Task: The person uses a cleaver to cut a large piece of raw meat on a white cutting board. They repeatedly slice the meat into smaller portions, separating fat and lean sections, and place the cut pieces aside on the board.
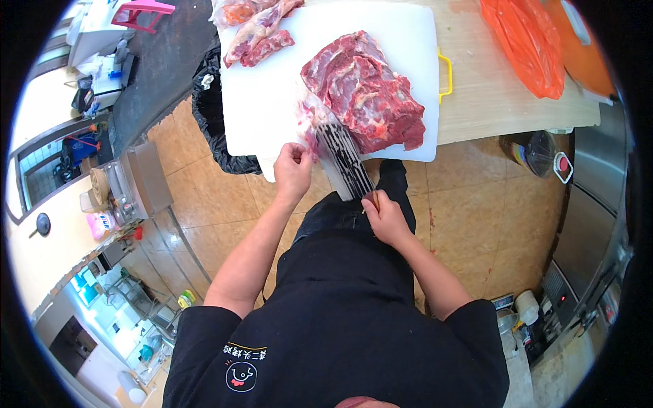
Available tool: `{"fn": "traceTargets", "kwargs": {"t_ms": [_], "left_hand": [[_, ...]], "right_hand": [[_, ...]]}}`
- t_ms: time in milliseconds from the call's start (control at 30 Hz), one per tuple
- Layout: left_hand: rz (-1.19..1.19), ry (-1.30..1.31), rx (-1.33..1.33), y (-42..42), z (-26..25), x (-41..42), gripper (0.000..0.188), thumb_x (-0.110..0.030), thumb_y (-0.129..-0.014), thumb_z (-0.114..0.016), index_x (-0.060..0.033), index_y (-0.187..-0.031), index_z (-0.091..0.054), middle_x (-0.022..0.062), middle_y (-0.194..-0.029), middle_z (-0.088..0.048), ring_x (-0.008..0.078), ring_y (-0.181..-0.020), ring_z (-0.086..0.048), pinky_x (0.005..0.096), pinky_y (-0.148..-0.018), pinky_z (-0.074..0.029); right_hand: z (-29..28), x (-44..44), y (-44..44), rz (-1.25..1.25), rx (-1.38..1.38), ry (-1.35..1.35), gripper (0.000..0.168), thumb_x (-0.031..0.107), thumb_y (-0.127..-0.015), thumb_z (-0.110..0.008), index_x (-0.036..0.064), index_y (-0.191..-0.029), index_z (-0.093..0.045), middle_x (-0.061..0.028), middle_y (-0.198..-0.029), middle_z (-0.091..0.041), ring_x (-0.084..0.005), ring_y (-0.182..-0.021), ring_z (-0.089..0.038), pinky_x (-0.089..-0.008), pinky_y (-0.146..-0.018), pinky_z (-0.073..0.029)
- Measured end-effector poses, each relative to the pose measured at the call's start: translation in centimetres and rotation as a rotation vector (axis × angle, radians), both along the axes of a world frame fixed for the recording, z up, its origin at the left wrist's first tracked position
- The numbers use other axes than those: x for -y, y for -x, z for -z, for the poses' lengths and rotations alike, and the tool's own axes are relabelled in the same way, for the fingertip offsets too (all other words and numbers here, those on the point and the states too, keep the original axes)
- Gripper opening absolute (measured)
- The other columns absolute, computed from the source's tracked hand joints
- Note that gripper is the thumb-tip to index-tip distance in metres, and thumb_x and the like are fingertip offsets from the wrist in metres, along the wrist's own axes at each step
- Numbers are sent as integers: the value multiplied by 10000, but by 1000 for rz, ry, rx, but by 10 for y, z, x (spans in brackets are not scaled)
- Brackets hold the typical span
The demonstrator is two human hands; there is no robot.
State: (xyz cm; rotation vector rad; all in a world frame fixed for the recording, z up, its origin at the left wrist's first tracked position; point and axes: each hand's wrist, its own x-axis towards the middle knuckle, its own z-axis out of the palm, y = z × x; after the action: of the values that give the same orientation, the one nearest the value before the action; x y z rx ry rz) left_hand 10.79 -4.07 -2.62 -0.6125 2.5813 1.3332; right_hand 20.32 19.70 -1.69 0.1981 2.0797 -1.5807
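My right hand [388, 218] grips the wooden handle of a wide cleaver [346, 160]. Its blade bears dark streaks and points away from me, its tip reaching over the near edge of the white cutting board [265, 109]. A large slab of raw red meat [365, 92] lies on the board, just beyond and right of the blade. Between slab and blade runs a pale, fatty strip of meat [308, 120]. My left hand [293, 173] pinches its near end at the board's edge. Part of the strip is hidden by the blade.
Trimmed meat pieces [260, 38] and a plastic bag [237, 13] lie at the board's far left. A bin with a black liner [204, 115] stands left, below board level. On the wooden table [469, 102] are a yellow handle [446, 75] and an orange plastic bag [530, 48].
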Motion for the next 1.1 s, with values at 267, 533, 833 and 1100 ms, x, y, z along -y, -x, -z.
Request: {"fn": "traceTargets", "kwargs": {"t_ms": [267, 533, 833, 1100], "left_hand": [[-14, -60, 1, 2, -16, 41, 105, -31, -932, -593, 40, -1003, -622, 60, -785, -665, 106, -734, -637, 259, -670, -516], [275, 310, -247, 14, -2, -7, 194, -128, -870, -673, 37, -962, -629, 198, -878, -598, 338, -790, -610, 409, -711, -498], [92, -55, 49, 26, -21, 26, 206, -143, -987, -572, 36, -945, -665, 40, -739, -668, 97, -661, -602, 254, -640, -492], [60, 17, 79, 21, -15, 32, 215, -150, -993, -568, 32, -954, -675, 40, -731, -662, 95, -633, -593, 263, -602, -490]], "right_hand": [[-33, -27, -29, -6, 77, -58, 235, 245, -979, -605, 17, -1030, -585, -201, -837, -676, -390, -775, -679, -419, -662, -518], [-30, -27, -15, 100, -21, -65, 237, 244, -988, -594, 10, -1028, -583, -205, -828, -673, -401, -770, -674, -430, -655, -514], [-19, 23, 38, 131, -44, -37, 294, 294, -994, -569, 3, -1032, -567, -255, -804, -646, -462, -781, -639, -492, -651, -491], [-11, 41, 38, 16, -78, -121, 317, 304, -990, -566, -12, -1013, -539, -290, -829, -654, -490, -802, -637, -547, -693, -492]]}}
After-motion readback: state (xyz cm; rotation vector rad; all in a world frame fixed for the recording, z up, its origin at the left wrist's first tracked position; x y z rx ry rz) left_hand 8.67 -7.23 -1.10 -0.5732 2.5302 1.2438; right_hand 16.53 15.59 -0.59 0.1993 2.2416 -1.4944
